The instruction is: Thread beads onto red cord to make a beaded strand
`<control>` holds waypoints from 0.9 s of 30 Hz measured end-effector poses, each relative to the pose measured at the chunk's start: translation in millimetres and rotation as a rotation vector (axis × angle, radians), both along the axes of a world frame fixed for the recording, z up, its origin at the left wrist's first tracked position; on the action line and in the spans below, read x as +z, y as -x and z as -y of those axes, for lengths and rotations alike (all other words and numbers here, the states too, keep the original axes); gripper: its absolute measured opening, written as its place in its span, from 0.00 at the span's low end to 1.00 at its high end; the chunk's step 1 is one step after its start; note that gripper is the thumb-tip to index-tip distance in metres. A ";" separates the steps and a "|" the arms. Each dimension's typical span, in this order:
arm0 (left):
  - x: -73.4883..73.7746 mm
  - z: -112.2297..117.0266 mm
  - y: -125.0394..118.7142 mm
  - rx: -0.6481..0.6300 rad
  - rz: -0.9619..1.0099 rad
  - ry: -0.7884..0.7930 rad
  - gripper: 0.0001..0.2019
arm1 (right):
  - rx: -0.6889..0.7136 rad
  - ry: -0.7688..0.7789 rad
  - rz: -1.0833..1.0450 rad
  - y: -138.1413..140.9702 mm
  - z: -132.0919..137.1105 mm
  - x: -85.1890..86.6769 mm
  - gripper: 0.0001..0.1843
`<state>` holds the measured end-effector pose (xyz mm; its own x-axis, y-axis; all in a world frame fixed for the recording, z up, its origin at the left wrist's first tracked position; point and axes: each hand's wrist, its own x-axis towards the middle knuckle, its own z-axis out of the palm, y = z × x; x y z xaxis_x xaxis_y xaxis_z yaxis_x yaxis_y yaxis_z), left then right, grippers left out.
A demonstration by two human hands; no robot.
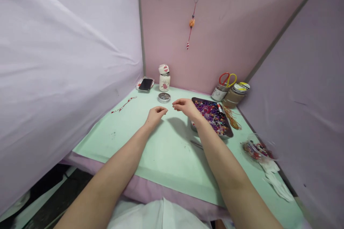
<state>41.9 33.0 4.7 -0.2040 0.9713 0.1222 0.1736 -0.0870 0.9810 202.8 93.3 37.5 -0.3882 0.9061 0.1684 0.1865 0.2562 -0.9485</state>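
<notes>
Over the pale green table cover, my left hand [156, 115] is closed in a pinch, thumb against fingers. Facing it from the right, my right hand [186, 106] is pinched too, its fingertips a short gap from the left ones. Whatever the fingers hold, if anything, is too small to make out. Just behind the hands lies a small round clear container [164, 97] with dark contents. A dark tray of mixed beads [211, 114], mostly purple and red, stands beside my right wrist. A beaded red cord [124, 105] lies at the left.
A phone [146, 84] and a white jar [164, 82] stand at the back. Scissors [228, 79] rise from a jar beside a brown jar [234, 96]. Tweezers [196, 145], tan thread [233, 118] and a clear bowl [258, 149] lie right. A beaded strand [191, 23] hangs behind.
</notes>
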 end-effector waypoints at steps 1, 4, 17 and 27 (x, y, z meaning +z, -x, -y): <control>-0.4 -0.7 1.2 0.012 0.012 -0.004 0.12 | -0.005 0.032 -0.038 2.9 0.9 -2.6 0.08; -1.3 -1.9 3.1 0.030 0.035 -0.021 0.12 | -0.014 0.109 -0.097 7.3 1.9 -9.0 0.09; -4.2 -3.5 1.1 0.060 0.014 -0.140 0.11 | 0.067 0.326 -0.297 15.6 4.5 -22.9 0.16; -5.8 -4.4 0.9 0.091 -0.010 -0.141 0.09 | 0.069 0.361 -0.310 14.8 6.7 -22.4 0.16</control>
<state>41.0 37.4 -1.1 -0.2882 0.9221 0.2583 0.1966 -0.2071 0.9584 188.0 86.6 15.1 -0.4302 0.9021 -0.0346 -0.1255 -0.0978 -0.9873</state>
